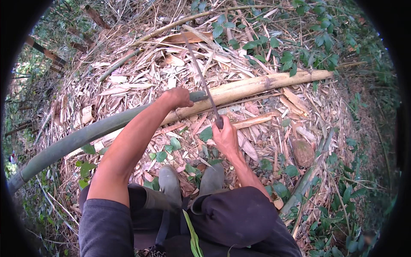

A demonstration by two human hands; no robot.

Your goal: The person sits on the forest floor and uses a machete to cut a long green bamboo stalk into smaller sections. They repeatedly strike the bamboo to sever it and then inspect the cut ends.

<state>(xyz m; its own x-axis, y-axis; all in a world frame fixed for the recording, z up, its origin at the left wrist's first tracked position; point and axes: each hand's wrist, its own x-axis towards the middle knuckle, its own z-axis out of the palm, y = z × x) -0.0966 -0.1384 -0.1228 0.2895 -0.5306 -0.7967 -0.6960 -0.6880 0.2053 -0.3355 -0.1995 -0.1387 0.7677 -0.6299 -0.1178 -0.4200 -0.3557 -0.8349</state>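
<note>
My left hand [177, 98] is closed round a green bamboo pole [92, 132] close to its cut end. The pole runs from there down to the left edge of the view. In my right hand [226, 136] is the dark handle of a machete [200, 73]. Its long narrow blade points away from me and crosses the scene just at the pole's end; whether it touches the bamboo I cannot tell. Beneath lies a thick, pale yellow bamboo log [257, 84], stretching off to the right, with the green pole's end over it.
Dry bamboo chips and husks [132, 79] cover the ground. My rubber boots [170, 182] stand just short of the log. Leafy plants [327, 38] grow on the right, cut stumps [95, 16] stand at the far left, and another green bamboo length [306, 184] lies at lower right.
</note>
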